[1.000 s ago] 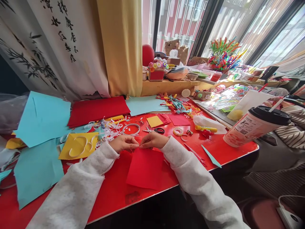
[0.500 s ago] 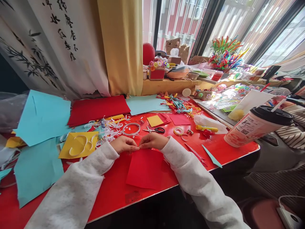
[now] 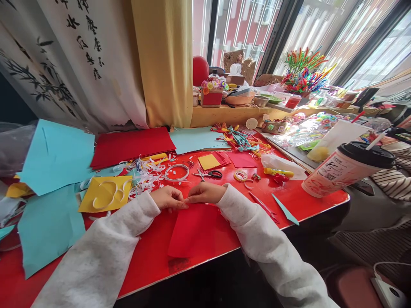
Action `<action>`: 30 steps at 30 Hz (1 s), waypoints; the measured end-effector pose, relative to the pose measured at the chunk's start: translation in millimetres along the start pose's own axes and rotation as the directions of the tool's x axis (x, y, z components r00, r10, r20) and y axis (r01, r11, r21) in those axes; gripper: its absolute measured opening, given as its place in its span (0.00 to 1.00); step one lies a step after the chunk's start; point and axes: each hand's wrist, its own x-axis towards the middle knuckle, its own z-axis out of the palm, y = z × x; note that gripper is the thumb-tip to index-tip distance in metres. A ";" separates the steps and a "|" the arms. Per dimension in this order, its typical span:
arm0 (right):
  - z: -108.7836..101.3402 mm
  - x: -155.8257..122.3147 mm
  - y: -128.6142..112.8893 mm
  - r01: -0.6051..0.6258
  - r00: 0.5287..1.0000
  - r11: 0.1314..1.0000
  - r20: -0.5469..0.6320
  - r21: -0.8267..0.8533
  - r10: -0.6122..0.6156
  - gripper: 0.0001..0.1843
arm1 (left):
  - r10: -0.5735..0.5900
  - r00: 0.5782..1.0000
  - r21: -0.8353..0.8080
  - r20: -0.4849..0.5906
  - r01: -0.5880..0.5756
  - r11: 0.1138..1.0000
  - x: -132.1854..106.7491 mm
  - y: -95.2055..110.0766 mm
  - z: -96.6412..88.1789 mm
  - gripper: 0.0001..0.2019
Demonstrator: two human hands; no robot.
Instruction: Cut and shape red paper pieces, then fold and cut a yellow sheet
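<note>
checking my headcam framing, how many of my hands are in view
2: your left hand and, close beside it, your right hand, both at the far edge of the red sheet. Some fingertips are hidden.

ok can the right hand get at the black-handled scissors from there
Probably yes: the black-handled scissors lie just beyond the right hand with nothing covering them, though that hand seems to pinch the red paper.

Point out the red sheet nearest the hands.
The red sheet at the left hand and right hand; the others, like the red stack, lie farther back.
</note>
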 end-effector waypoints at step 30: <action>-3.1 -16.1 -25.0 -0.069 0.978 0.862 0.206 0.501 -0.041 0.26 | 0.048 0.987 -0.060 0.153 -0.040 0.997 -24.2 14.4 -15.5 0.16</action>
